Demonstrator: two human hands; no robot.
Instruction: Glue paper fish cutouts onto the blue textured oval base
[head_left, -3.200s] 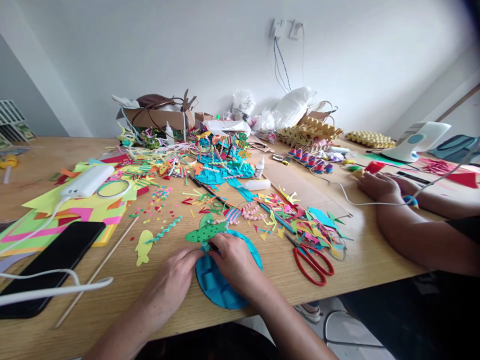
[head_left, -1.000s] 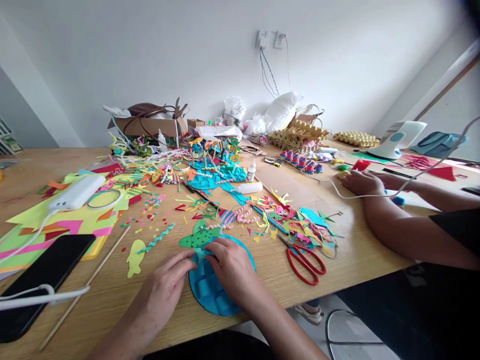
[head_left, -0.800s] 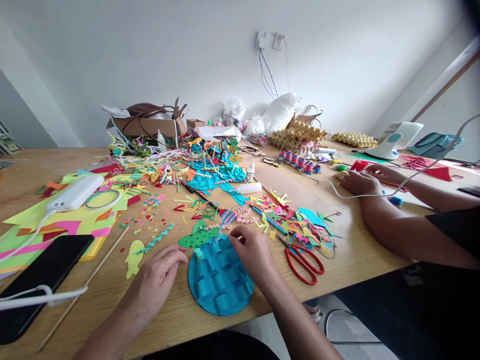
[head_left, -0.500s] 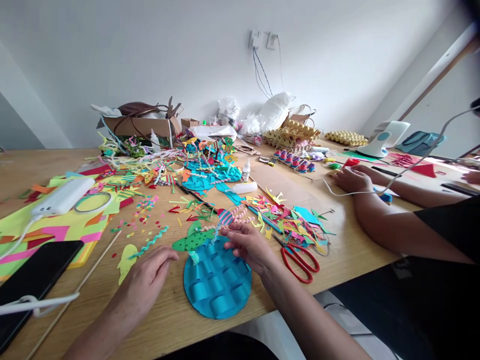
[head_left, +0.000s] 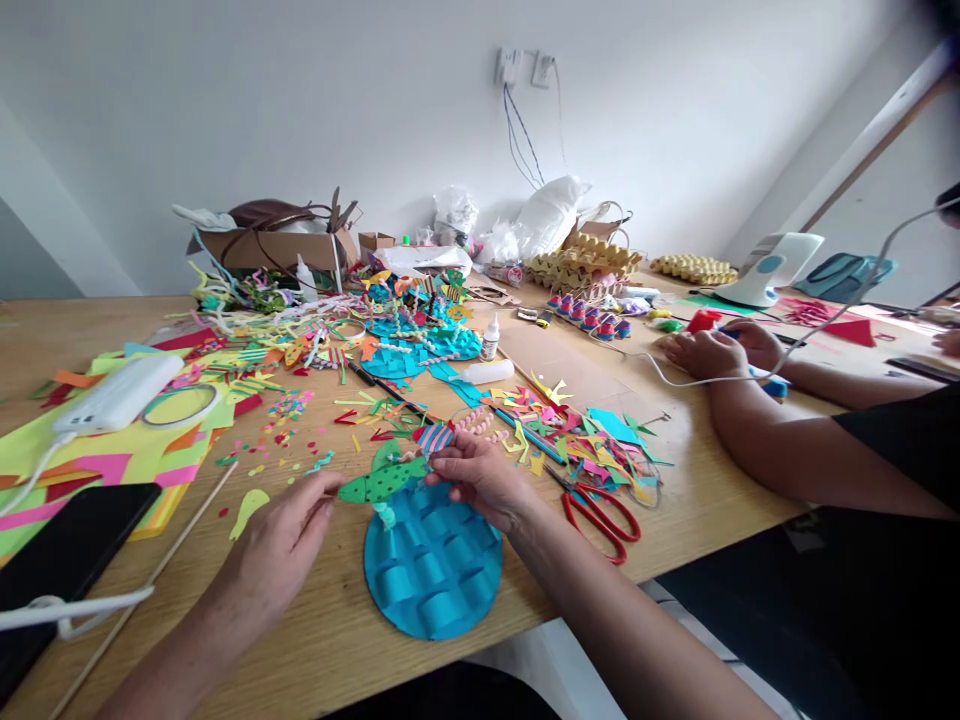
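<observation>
A round blue base (head_left: pixel 435 560) with curled blue strips lies near the table's front edge. Above its back left rim, a green dotted paper fish (head_left: pixel 382 483) rests on a pale twisted stem (head_left: pixel 385 515). My left hand (head_left: pixel 289 545) pinches the tip of this fish between thumb and fingers. The fingers of my right hand (head_left: pixel 476 478) are closed just below a pink and blue striped paper fish (head_left: pixel 433 438), at the green fish's other end; they hide the striped fish's stem. A yellow paper cutout (head_left: pixel 249 512) lies beyond my left hand.
Red-handled scissors (head_left: pixel 604 520) lie right of the base, beside paper scraps (head_left: pixel 600 450). A glue bottle (head_left: pixel 490 338) stands farther back. At left are a phone (head_left: pixel 67 550), a wooden stick (head_left: pixel 180 550) and a white power bank (head_left: pixel 124 395). Another person's hands (head_left: pixel 705 350) work at right.
My left hand has moved up and right onto the green fish's tip. My right hand has shifted left, and the striped fish has moved left with it.
</observation>
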